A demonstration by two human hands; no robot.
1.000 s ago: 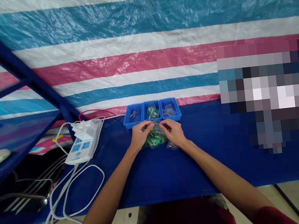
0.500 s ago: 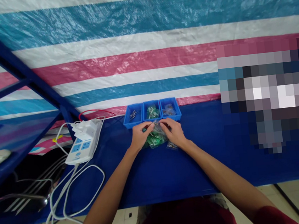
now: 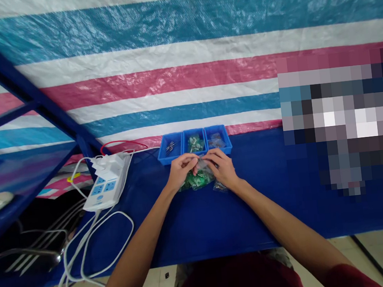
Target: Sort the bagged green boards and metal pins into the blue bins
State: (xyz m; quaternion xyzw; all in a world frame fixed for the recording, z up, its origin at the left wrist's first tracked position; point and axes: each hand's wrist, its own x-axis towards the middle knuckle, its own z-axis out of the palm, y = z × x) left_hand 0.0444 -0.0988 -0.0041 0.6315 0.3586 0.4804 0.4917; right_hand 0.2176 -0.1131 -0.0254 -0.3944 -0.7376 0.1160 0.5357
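Observation:
My left hand [image 3: 182, 168] and my right hand [image 3: 222, 167] pinch the top of a small clear plastic bag [image 3: 204, 166] between thumbs and fingers. Green bags [image 3: 198, 180] with small metal parts lie on the table just below and behind it. Another clear bag of small parts [image 3: 219, 186] rests under my right hand. Right behind my hands stand three blue bins: the left bin [image 3: 163, 156] has several slim metal pieces, the middle bin [image 3: 195, 152] has green bags, and the right bin [image 3: 228, 149] has clear bags.
A white power strip [image 3: 105, 189] with plugs and looped white cables [image 3: 126, 241] lies to the left on the blue table [image 3: 207, 228]. A blue metal frame [image 3: 21, 88] rises at the left. A striped sheet [image 3: 182, 53] hangs behind. A blurred-out patch covers the right.
My fingertips have shifted slightly at the top of the clear bag, and the left fingers have curled a little more. The bins have stayed in place.

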